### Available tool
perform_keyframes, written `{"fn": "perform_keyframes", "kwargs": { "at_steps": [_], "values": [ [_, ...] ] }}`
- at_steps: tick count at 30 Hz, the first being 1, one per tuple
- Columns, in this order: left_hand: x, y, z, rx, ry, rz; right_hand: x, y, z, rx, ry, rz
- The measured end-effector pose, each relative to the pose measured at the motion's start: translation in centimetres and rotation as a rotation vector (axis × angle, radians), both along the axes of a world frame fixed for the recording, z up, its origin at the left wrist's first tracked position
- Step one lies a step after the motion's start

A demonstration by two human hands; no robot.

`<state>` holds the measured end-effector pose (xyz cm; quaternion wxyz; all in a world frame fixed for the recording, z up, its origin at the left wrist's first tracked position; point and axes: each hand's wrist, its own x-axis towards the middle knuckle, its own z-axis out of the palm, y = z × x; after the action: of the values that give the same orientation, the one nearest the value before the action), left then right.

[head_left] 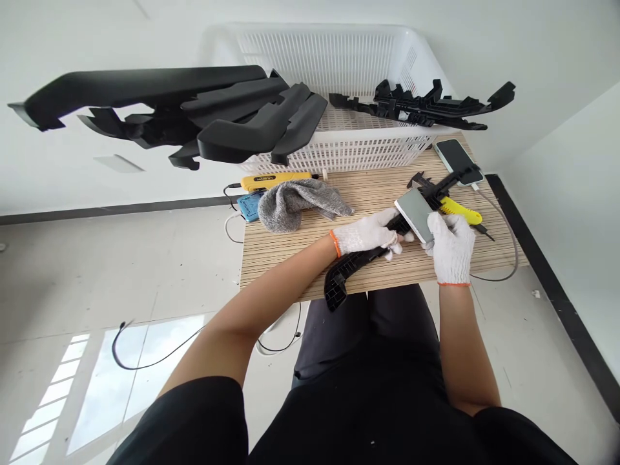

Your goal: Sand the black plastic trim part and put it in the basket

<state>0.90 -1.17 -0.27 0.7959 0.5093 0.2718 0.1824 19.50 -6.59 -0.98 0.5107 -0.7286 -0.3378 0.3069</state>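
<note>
My left hand (371,232), in a white knit glove with an orange cuff, is closed around the middle of a long black plastic trim piece (356,258). The piece lies slantwise over the table, its curved end past the front edge and its ribbed side up. My right hand (451,240), gloved the same way, grips a flat grey sanding pad (417,213) with a white edge. This pad lies over the trim piece and hides part of it. Just beyond my right hand are a yellow utility knife (462,212) and a dark caliper (420,182).
A white plastic basket (349,152) behind the table (310,265) bears several black trim pieces (261,123), some jutting far left, and more black parts (416,106). A grey cloth (290,203), yellow corded tool (276,181), blue box (250,205) and cabled phone (458,161) lie on the table.
</note>
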Motion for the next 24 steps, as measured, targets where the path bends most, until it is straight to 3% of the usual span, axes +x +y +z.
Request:
{"fn": "perform_keyframes", "kwargs": {
  "at_steps": [3, 9, 14, 17, 20, 24],
  "values": [
    [-0.3, 0.6, 0.3, 0.054, 0.019, 0.12, 0.0, 0.0, -0.1, 0.002, 0.026, 0.009],
    [-0.4, 0.2, 0.3, -0.019, -0.009, -0.039, 0.0, 0.1, -0.2, 0.015, 0.043, -0.009],
    [-0.5, 0.6, 0.1, 0.047, 0.001, 0.086, -0.2, 0.0, 0.2, 0.007, 0.063, 0.019],
    [-0.7, 0.7, -0.2, 0.03, -0.013, 0.024, -0.3, -0.1, 0.1, 0.016, 0.063, 0.039],
    [-0.8, 0.6, -0.5, -0.014, -0.029, -0.076, -0.2, 0.0, -0.6, 0.03, 0.021, 0.064],
    [-0.5, 0.6, -0.3, -0.062, -0.033, -0.034, -0.4, 0.1, -0.6, 0.059, -0.205, 0.021]
  ]
}}
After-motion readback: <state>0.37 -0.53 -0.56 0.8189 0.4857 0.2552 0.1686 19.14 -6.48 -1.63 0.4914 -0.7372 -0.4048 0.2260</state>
